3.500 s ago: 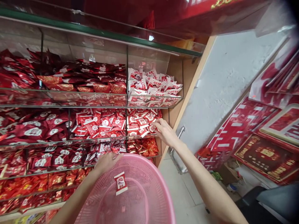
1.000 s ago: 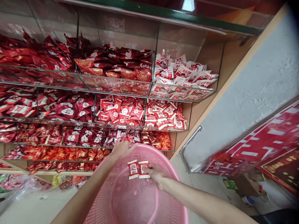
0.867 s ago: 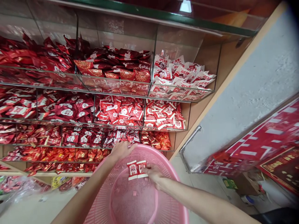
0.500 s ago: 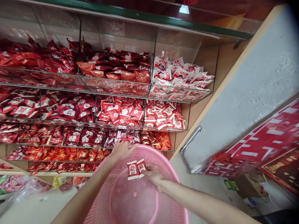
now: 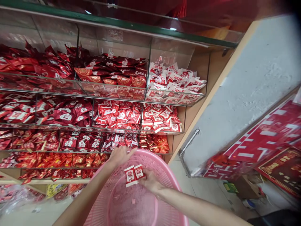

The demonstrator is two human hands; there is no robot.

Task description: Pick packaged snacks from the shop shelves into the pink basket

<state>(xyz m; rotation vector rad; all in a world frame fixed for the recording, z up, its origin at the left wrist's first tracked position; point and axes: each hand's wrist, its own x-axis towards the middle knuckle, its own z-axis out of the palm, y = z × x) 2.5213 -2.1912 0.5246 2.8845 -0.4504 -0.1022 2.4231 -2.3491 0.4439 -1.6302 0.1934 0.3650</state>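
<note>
A large pink plastic basket with mesh walls stands in front of me, tilted so its inside shows. My left hand grips the far rim, its fingers largely hidden over the edge. Inside the basket's mouth, my right hand pinches two small red-and-white candy packets that lie side by side, printed faces toward me. Below them, a small pale pink square shows on the basket's bottom; I cannot tell what it is.
Glass-fronted shelves hold many red candy packets in compartments. White-and-red packets fill the upper right one. A grey wall flanks the shelves. Bagged goods lie low at left; red printed boxes and a carton stand at right.
The two packets in my right hand have tilted a little and moved slightly left and down in view. My left hand stays on the rim. The whole view has shifted slightly.
</note>
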